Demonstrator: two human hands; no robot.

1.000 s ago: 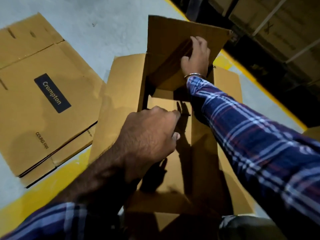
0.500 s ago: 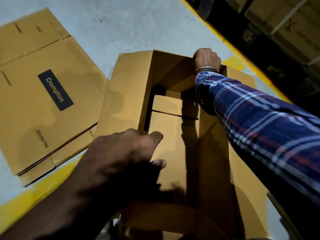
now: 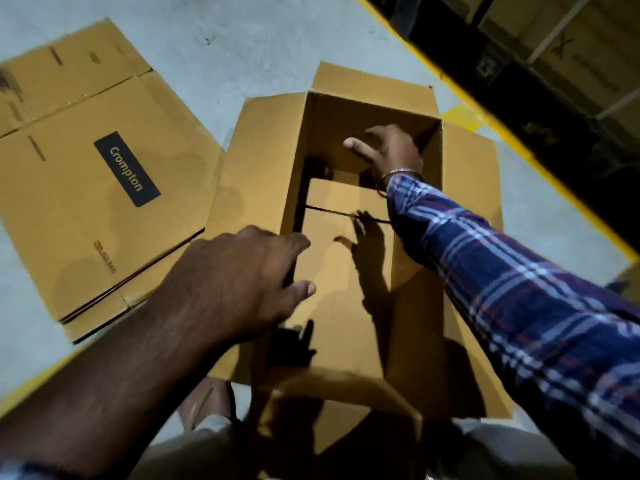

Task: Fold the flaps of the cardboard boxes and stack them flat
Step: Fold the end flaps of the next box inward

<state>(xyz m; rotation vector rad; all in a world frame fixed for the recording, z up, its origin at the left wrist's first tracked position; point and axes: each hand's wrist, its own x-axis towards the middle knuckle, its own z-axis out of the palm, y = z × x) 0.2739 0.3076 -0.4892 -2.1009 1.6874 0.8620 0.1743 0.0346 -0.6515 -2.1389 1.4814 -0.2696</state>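
An open cardboard box (image 3: 263, 150) stands on the floor in front of me with its top flaps splayed outward. The bottom flaps inside meet at a dark seam. My right hand (image 3: 391, 150) is inside the box near the far wall, its fingers spread and its thumb pointing left. My left hand (image 3: 239, 282) sits on the top edge of the left wall, fingers curled over it and thumb on the inner side. A stack of flattened boxes (image 3: 86, 202) with a dark "Crompton" label lies on the floor to the left.
A yellow floor marking (image 3: 460, 119) runs diagonally behind the box, with dark shelving holding cartons (image 3: 571, 46) beyond it. Grey concrete floor (image 3: 242, 36) shows at the back. My knees are at the bottom edge.
The far flap, held upright by my right hand a second ago, now lies folded outward. My right hand has let go and dropped inside the box. My left hand stays on the left wall.
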